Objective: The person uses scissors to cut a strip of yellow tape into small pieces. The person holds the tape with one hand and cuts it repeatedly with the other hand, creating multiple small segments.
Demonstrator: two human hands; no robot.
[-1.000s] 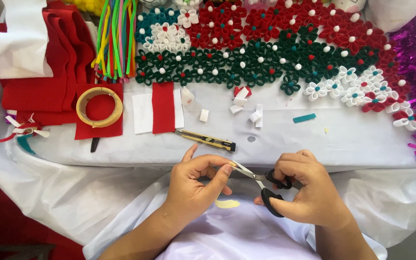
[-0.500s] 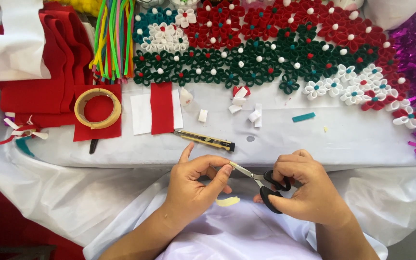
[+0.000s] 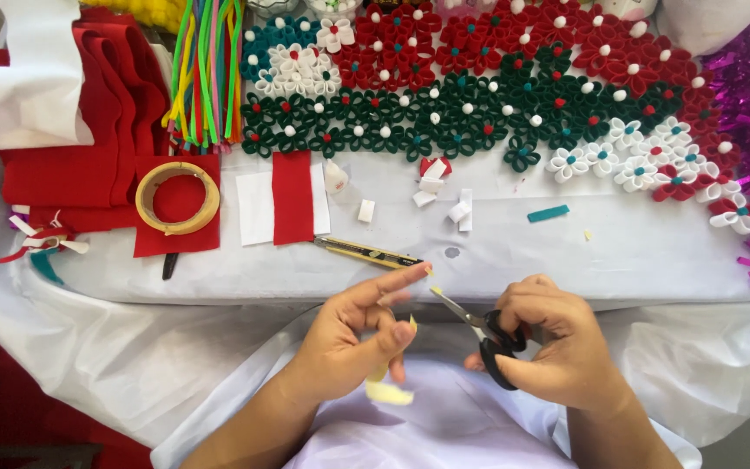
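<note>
Since half a second ago the left hand (image 3: pixel 353 343) has opened out: its forefinger now points toward the scissor tips, and a pale yellow scrap (image 3: pixel 390 393) hangs loose just below the fingers, over the lap, where earlier it lay lower and flatter. Thumb and middle finger of that hand are pressed together on a small yellow piece (image 3: pixel 412 323), though it is too small to tell its shape. The right hand (image 3: pixel 557 352) is closed round the black handles of the scissors (image 3: pixel 477 328), with the blades nearly shut and the points aimed at the left forefinger, just apart from it.

Judging from how things lie, a great deal is already made: rows of red, green, teal and white felt flowers (image 3: pixel 496 78) cover the far half of the tabletop (image 3: pixel 635 252). Near the front edge a few bits wait unused: small white folded pieces (image 3: pixel 444 195), a teal strip (image 3: pixel 549 213), a red and white felt rectangle (image 3: pixel 284 198), a roll of tape (image 3: pixel 177 198) on red felt, and a yellow craft knife (image 3: pixel 366 253). Stacked red and white felt (image 3: pixel 54 113) and coloured pipe cleaners (image 3: pixel 206 69) at the left suggest more cutting is left; the yellow trimming looks only partly through.
</note>
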